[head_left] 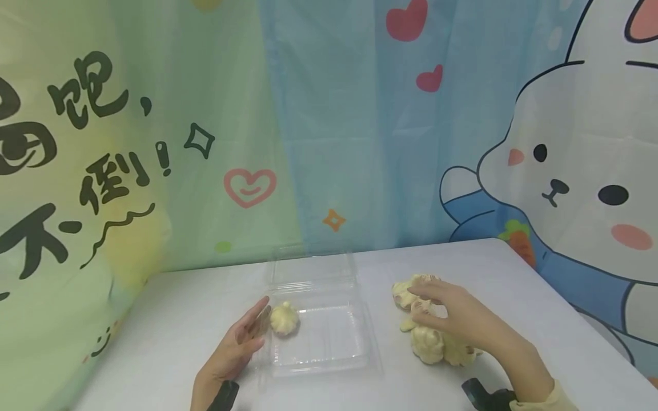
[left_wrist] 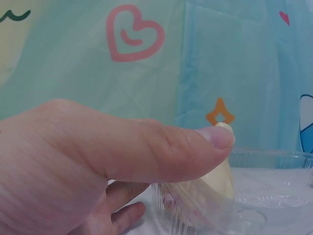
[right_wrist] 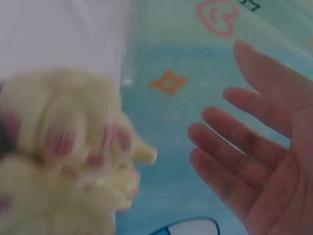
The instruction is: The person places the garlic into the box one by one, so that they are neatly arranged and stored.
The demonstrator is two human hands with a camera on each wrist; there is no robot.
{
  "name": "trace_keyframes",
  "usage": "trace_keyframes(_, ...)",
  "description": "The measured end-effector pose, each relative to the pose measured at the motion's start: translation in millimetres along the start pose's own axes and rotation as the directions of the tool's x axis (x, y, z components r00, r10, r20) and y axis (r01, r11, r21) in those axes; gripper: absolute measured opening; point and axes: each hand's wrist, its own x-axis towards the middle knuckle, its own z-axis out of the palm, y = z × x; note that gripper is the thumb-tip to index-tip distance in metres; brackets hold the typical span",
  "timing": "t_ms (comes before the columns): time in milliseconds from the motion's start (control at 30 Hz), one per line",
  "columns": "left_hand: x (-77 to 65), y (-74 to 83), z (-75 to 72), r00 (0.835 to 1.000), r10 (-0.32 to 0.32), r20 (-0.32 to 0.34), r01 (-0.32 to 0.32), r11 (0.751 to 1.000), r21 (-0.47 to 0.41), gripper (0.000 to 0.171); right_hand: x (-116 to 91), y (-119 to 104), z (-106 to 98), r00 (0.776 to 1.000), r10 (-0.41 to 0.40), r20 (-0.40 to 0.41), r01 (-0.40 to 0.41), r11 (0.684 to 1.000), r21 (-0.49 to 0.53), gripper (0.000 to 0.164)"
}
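A clear plastic clamshell box [head_left: 334, 339] lies on the white table with its lid [head_left: 313, 268] folded back. One garlic bulb [head_left: 284, 318] sits inside at the left. Beside the left wall is my left hand [head_left: 231, 348], thumb and fingers extended; the left wrist view shows its thumb [left_wrist: 171, 152] across the near side of the bulb. My right hand [head_left: 457, 311] hovers at a heap of garlic bulbs [head_left: 428, 345] to the right of the box, partly covering them. In the right wrist view its fingers [right_wrist: 239, 147] are spread apart from the bulbs, with nothing between them.
A printed cloth [head_left: 334, 142] with hearts, lettering and a cartoon rabbit hangs behind the table [head_left: 195, 308]. The folded-back lid reaches close to the table's far edge. Dark wrist straps [head_left: 485, 394] show at the bottom of the head view.
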Motion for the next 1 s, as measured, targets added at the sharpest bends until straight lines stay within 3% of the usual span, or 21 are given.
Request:
trace_keyframes(333,1.4,0.4,1.7,1.000,-0.006,-0.001,0.006,1.000,0.013,0.082,-29,41,-5,0.999,0.050,0.017,-0.048,0.996,-0.078,0.056)
trace_keyframes(633,1.1,0.7,2.0,1.000,-0.018,-0.020,0.019,1.000,0.021,0.082,-36,62,2,0.970,0.152,0.192,-0.148,0.988,-0.033,0.065)
trace_keyframes(800,0.2,-0.3,1.0,0.999,-0.019,-0.029,0.019,1.000,0.020,0.082,-37,67,6,0.960,0.126,0.249,-0.126,0.992,-0.019,0.057)
trace_keyframes(1000,0.6,0.0,0.9,0.999,-0.028,-0.041,0.029,0.999,0.022,0.082,-37,75,7,0.969,0.092,0.229,-0.090,0.996,-0.019,0.052)
